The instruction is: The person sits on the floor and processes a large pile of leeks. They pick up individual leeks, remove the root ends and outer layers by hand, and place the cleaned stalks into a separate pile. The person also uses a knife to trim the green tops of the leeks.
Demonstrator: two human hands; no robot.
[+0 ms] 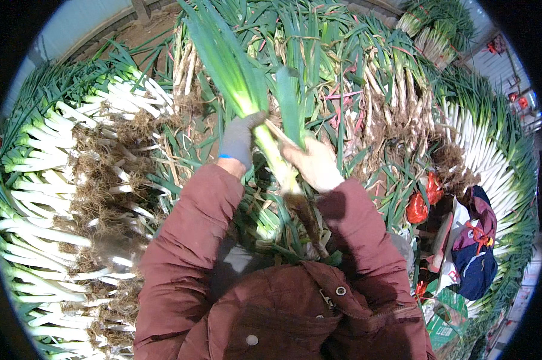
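Observation:
A large leek or green onion stalk (271, 150) lies slantwise before me, its green leaves pointing up and left and its brown roots near my jacket. My left hand (241, 137), in a grey glove, is closed around it just below the leaves. My right hand (313, 162) is at the stalk's right side, its fingers on a pale strip of outer leaf (280, 134) that stands off the stalk. A loose green leaf (289, 105) rises above the right hand. The glare hides some detail of the right fingers.
Cleaned white stalks (46, 229) with brown roots are piled along the left. More stalks (478, 135) line the right. Unpeeled stalks (401, 99) with pink ties lie ahead. Red plastic bags (417, 208) and a dark blue and maroon cloth item (476, 261) sit at the right.

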